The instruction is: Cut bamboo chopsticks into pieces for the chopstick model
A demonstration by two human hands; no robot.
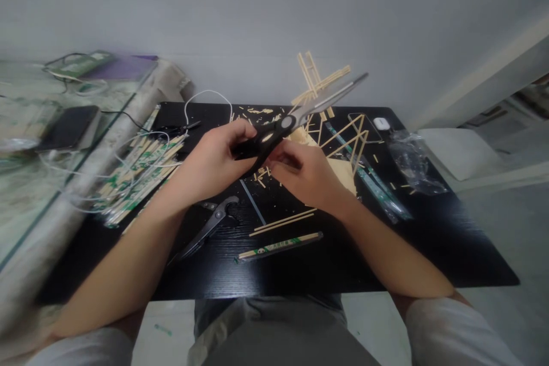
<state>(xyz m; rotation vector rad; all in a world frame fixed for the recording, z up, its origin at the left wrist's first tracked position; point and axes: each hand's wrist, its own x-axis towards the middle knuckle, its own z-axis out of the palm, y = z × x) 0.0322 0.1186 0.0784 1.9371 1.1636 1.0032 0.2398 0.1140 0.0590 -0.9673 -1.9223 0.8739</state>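
Note:
My left hand (212, 154) is closed around the black handles of a pair of scissors (316, 104), held above the table. Their metal blades point up and to the right. My right hand (306, 174) is curled beside the lower handle, thumb and fingers together. What it pinches, if anything, is hidden. Behind the blades stands a frame of bamboo chopsticks (314, 81). Two bare chopsticks (283, 222) and a wrapped pair of chopsticks (281, 246) lie nearer me. A dark-handled cutting tool (210, 226) rests below my left hand.
Many wrapped chopsticks (141, 174) and a white cable (208, 91) lie at the left of the black table (433, 251). Triangular stick frames (354, 137), clear plastic wrappers (414, 163) and a white case (381, 124) sit at the right. Wood scraps are scattered at the back.

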